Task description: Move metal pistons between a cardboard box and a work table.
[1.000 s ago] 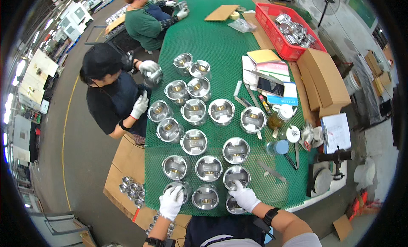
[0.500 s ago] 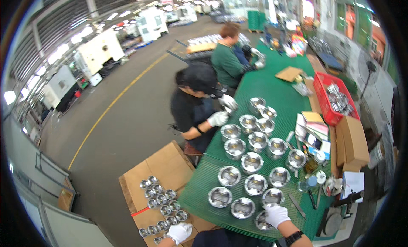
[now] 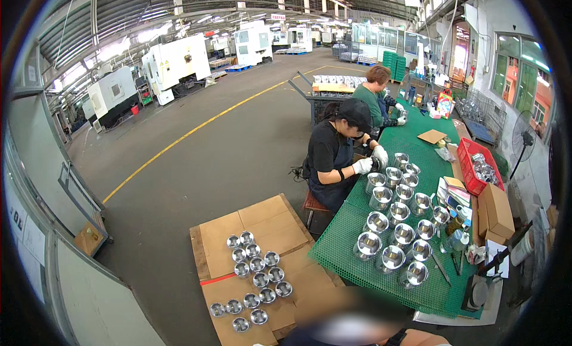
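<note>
My right forearm, with a black wristband, reaches in at the bottom edge and points left. A blurred patch covers the place beyond the wrist; a whitish shape inside it may be my gloved right hand, fingers unreadable. Of my left hand at most a white sliver shows at the bottom edge. Nearest my right arm, several shiny metal pistons stand in rows on the green-matted table. Left of me, several more pistons rest on a cardboard-covered pallet on the floor.
Two people sit along the table's left side: a black-capped one handling a dark part with white gloves, and a green-sleeved one beyond. On the right are a red crate of metal parts, a cardboard box, bottles and a metal ruler.
The view has tilted upward and steadied. My right hand has left the nearest table piston, and my left hand has gone from beside the floor pistons. The capped person still handles a part.
</note>
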The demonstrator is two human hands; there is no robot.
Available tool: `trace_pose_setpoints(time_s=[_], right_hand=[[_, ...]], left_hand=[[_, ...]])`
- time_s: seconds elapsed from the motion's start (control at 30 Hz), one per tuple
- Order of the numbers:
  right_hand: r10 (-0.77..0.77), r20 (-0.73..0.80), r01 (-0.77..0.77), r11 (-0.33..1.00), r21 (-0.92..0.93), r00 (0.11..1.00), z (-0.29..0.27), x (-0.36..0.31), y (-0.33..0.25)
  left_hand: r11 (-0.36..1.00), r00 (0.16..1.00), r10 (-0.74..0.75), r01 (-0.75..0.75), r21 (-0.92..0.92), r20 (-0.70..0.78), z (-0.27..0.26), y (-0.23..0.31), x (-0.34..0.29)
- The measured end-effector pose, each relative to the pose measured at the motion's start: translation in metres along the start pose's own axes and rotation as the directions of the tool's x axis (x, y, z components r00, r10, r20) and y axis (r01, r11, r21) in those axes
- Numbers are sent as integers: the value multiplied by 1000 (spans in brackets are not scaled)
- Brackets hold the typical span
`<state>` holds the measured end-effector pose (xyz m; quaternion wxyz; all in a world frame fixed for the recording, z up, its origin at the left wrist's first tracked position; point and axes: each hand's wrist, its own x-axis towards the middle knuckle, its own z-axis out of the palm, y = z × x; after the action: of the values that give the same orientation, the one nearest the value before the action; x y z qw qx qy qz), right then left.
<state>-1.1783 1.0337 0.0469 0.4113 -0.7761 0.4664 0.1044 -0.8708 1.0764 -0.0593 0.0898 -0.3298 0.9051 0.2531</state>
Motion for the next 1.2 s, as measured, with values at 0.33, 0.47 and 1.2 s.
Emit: trace_pose_setpoints(time_s=[0.33, 0.47, 1.2], right_hand=[[30, 45, -27, 996, -80, 999, 85, 16, 52], [192, 153, -191, 981, -19, 970, 136, 26, 119], [3, 189, 49, 961, -271, 982, 181, 68, 273]], left_hand=[[920, 920, -392, 392, 12, 18, 110, 1, -56], [645, 657, -751, 709, -285, -65, 173, -15, -66], [345, 506, -834, 790, -507, 221, 117, 30, 8]])
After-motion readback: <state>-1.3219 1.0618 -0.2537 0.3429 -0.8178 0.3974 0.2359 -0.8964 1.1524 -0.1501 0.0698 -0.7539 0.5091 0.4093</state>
